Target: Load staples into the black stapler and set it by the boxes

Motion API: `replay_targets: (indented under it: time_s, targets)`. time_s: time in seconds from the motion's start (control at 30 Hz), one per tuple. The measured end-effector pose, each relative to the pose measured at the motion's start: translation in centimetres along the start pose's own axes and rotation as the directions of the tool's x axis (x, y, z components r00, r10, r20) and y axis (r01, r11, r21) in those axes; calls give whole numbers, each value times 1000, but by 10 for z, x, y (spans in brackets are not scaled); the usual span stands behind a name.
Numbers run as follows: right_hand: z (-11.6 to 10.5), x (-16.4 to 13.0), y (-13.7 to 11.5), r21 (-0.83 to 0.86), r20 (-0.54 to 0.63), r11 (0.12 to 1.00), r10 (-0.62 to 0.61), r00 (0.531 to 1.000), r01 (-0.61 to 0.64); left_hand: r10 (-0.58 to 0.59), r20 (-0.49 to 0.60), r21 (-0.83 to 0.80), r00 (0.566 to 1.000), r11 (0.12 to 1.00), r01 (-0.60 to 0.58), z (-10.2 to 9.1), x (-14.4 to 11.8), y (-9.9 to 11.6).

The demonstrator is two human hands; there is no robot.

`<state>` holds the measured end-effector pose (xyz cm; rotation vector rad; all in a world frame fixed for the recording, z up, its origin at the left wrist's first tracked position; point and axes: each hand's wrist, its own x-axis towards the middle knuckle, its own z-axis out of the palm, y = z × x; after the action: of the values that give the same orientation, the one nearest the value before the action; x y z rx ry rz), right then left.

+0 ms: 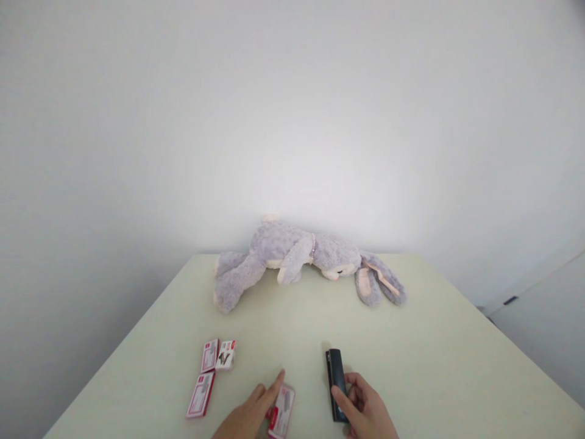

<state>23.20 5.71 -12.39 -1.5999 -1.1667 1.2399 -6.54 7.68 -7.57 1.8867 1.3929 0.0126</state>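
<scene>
At the near edge of the table, my left hand (253,410) holds a flat red-and-white staple box (282,410) by its left side. The index finger is stretched forward past the box, and other fingers curl against it, partly hidden. My right hand (365,407) is closed around a black stapler (336,372), with the thumb on its top and fingers along its right side. The stapler points away from me, a little right of the staple box. Left of my left hand lie two similar pink-edged boxes (200,395) and a small white box (225,355) with a dark picture on it.
A grey plush rabbit (281,242) lies on its side along the back of the pale table (411,347), its ears (388,283) to the right. Behind it rises a white wall (292,122). A white panel with a dark handle (510,300) stands at the right.
</scene>
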Motion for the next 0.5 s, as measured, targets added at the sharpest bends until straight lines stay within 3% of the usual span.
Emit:
replay_targets:
  time_s: [0.1,0.27,0.4,0.5]
  targets:
    - [8,-2,-6,25,58,1000,0,998,-1,71,-36,-3,997,997,-71,-3,3,23]
    - [25,0,-10,58,162,998,-32,986,22,158,-206,-43,966,984,-170,-1,14,51]
    - [38,3,-6,77,179,996,-60,982,47,171,-229,-75,958,979,-192,8,24,54]
    - [42,3,-4,85,163,995,-59,985,45,131,-279,-131,951,976,-173,17,20,42]
